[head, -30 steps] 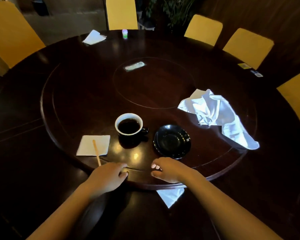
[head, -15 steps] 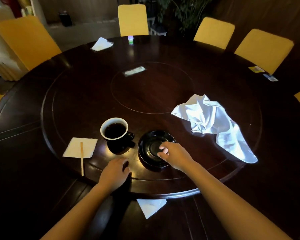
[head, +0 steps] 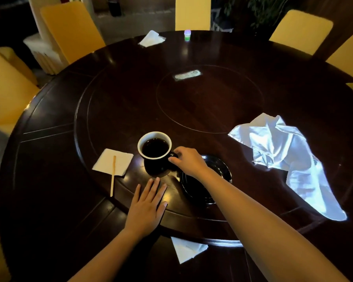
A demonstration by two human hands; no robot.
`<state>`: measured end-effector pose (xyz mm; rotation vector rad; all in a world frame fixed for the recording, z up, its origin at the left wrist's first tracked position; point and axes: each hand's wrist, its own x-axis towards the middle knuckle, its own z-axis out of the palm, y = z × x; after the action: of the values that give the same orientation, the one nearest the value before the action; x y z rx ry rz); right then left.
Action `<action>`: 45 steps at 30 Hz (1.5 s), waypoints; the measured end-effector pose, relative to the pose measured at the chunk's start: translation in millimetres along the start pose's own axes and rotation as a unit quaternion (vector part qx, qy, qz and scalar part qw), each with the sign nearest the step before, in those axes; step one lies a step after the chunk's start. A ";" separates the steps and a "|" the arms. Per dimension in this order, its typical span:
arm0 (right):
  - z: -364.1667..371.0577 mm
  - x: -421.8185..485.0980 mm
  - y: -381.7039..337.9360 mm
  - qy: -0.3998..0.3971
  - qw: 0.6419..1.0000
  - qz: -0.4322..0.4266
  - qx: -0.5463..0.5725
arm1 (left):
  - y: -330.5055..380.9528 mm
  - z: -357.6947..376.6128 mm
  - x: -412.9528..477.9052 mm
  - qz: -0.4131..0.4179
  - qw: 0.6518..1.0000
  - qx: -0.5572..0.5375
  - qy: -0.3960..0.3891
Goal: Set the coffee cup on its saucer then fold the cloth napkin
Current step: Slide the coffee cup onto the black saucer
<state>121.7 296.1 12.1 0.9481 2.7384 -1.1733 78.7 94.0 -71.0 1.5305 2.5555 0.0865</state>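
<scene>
A black coffee cup with a white inside, full of dark coffee, stands on the raised inner ring of the round dark table. Its handle points right, and the fingers of my right hand are closed around that handle. The black saucer lies just right of the cup, partly hidden under my right wrist and forearm. My left hand lies flat, fingers apart, on the ring's edge in front of the cup. A crumpled white cloth napkin lies at the right.
A paper napkin with a wooden stirrer lies left of the cup. Another paper napkin sits at the near table edge, and one more at the far side by a small bottle. Yellow chairs ring the table.
My right hand moved left from the saucer to the cup's handle and closed on it. My left hand opened flat on the ring's edge. The view shifted closer.
</scene>
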 end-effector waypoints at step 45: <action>-59.6 -108.4 117.9 -0.033 0.997 -0.013 0.071 | -1.9 7.2 0.2 0.000 0.999 0.021 0.028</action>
<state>286.2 341.6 4.1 0.8705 2.6529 -1.3939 78.2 93.0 -78.4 1.5654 2.6161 0.0756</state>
